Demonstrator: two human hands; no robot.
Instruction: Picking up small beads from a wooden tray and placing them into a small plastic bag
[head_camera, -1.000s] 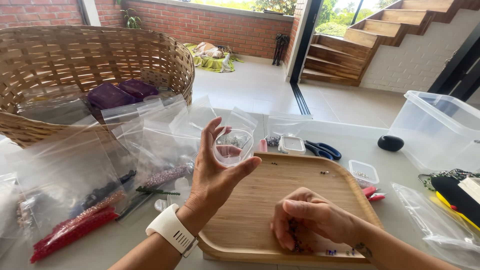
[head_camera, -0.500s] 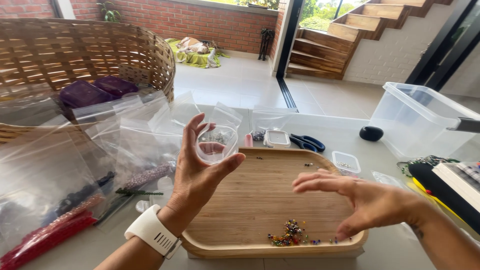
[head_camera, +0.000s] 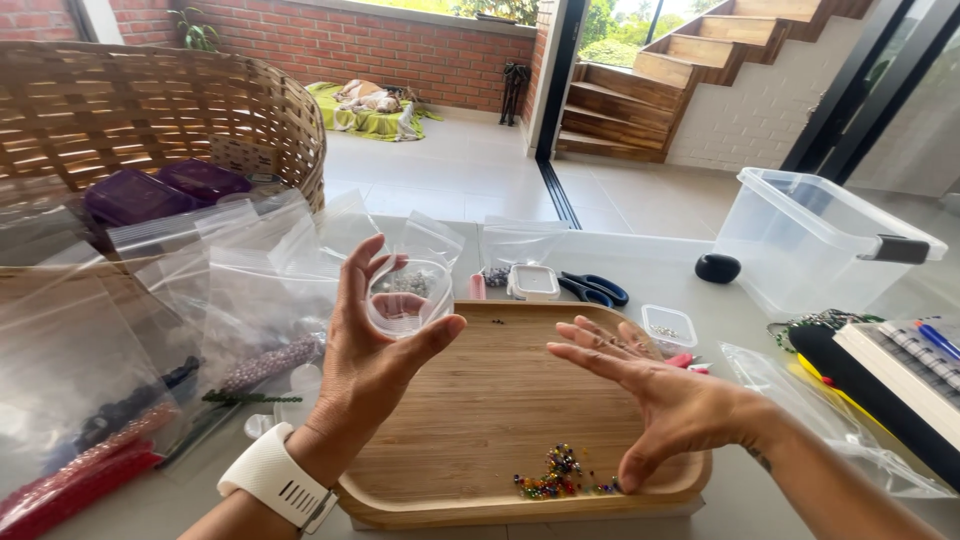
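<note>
Wicker basket (head_camera: 150, 110) set far beyond the left hand, wooden tray (head_camera: 480, 420) laid under both hands, left hand (head_camera: 375, 345) raised, clear cup (head_camera: 408, 297) pinched between its thumb and fingers, right hand (head_camera: 665, 400) spread open above the tray, bead pile (head_camera: 555, 480) lying just beside its thumb

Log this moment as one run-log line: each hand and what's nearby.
left hand: holds small clear container | right hand: open, empty, over wooden tray | loose beads on tray by right thumb

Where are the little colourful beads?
In the head view, the colourful beads sit on the wooden tray near its front edge, just left of the right hand.
</note>
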